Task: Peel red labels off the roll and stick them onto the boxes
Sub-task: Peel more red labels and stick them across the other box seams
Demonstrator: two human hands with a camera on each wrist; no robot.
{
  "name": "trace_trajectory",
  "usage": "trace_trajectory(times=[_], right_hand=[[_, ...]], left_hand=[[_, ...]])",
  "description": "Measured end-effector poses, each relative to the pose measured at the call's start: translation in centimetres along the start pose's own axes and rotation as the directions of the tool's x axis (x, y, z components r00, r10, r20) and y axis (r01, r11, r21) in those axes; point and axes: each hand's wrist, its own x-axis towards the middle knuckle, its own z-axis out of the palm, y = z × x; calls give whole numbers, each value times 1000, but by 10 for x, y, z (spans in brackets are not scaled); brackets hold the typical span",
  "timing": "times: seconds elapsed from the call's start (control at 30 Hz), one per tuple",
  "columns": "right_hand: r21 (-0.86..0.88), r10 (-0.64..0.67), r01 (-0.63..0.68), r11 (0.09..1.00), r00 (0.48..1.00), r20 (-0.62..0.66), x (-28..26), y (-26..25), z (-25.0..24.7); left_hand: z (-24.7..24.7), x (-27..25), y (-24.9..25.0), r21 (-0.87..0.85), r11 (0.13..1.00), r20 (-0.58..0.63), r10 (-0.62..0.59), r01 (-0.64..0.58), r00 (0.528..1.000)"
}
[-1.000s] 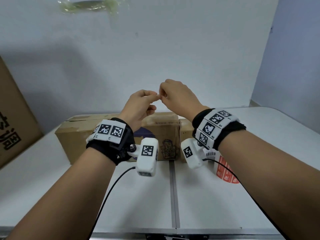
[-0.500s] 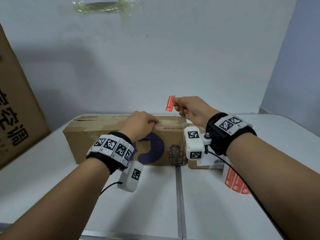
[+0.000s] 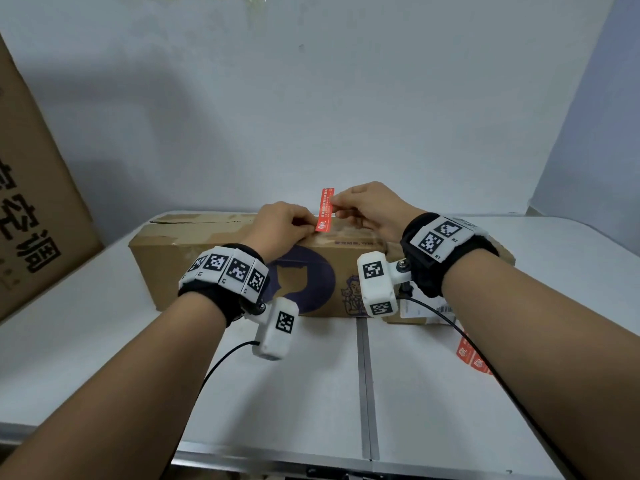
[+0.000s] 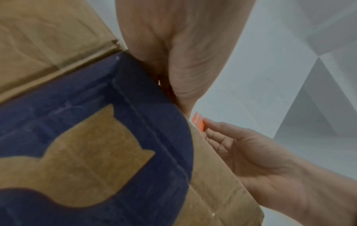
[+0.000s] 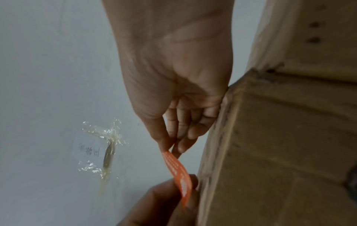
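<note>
Both hands now on one label point(image 3: 325, 209) — right hand point(image 3: 370, 209) pinches its top, left hand point(image 3: 280, 230) newly pinches its foot, lowered onto the box point(image 3: 194, 251) top; sticking begins.

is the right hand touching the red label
Touching. In the right wrist view the right hand pinches the upper end of the red label between thumb and fingertip; the head view shows the same pinch.

Matt cardboard box point(image 3: 214, 258); label point(image 3: 325, 209) seemingly glossy paper.
</note>
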Motion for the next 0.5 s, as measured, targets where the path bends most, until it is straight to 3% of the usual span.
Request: trace_trajectory(times=[0.13,0.37,0.5], right_hand=[[39,76,-75,996,997,-27,5,4,1],[49,80,-79,996,997,-17,7,7,1],[28,67,-66,997,997,-44,7,8,2]], left_hand=[[4,0,-4,-114,993,-32,19,-23,999],[5,-4,-8,-39,988,-77,146,-150,986],[7,-6,-8,-90,981,-129,160,-173,979]])
